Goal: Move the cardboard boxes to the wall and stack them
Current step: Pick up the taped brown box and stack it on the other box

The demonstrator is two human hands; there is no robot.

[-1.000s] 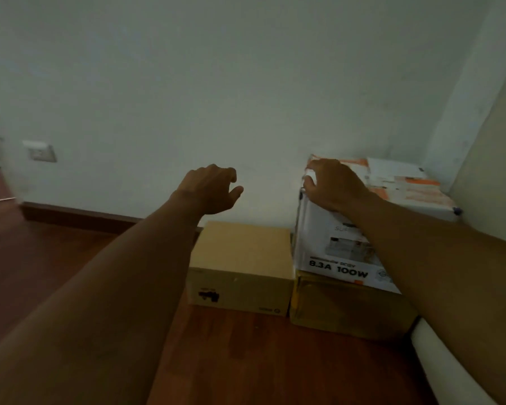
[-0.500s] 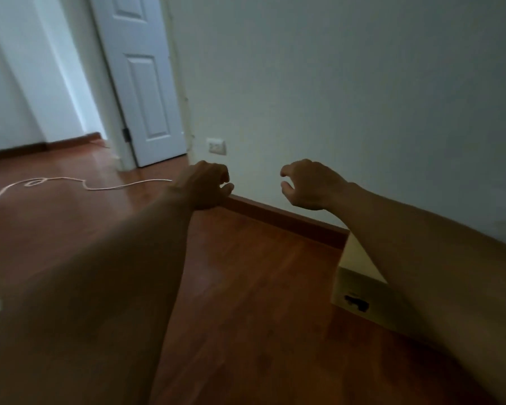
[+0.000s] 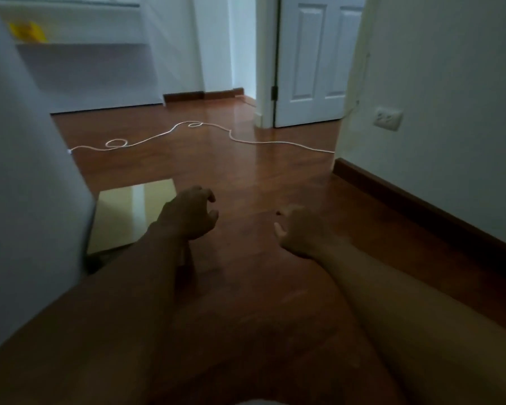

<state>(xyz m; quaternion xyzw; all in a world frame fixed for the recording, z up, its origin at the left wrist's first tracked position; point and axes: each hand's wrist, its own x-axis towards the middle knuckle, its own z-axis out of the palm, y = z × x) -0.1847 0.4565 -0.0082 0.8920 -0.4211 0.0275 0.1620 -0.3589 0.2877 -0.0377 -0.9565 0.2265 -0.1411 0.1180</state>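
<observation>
A pale cardboard box (image 3: 129, 213) with a strip of tape along its top lies on the wooden floor at the left, partly hidden behind a white panel. My left hand (image 3: 189, 213) hovers at the box's right edge, fingers curled and apart, holding nothing. My right hand (image 3: 300, 232) floats over bare floor further right, also loosely curled and empty. The boxes stacked by the wall are out of view.
A white panel or furniture side (image 3: 27, 171) fills the left edge. A white cable (image 3: 205, 133) snakes across the floor ahead. The wall (image 3: 450, 112) with a socket (image 3: 387, 118) and dark skirting runs along the right. A white door (image 3: 313, 59) stands behind, shelves (image 3: 79, 45) at back left.
My view has swung left, away from the stacked boxes at the wall. My right hand let go of the white box; both hands now hang lower, over the floor near another box.
</observation>
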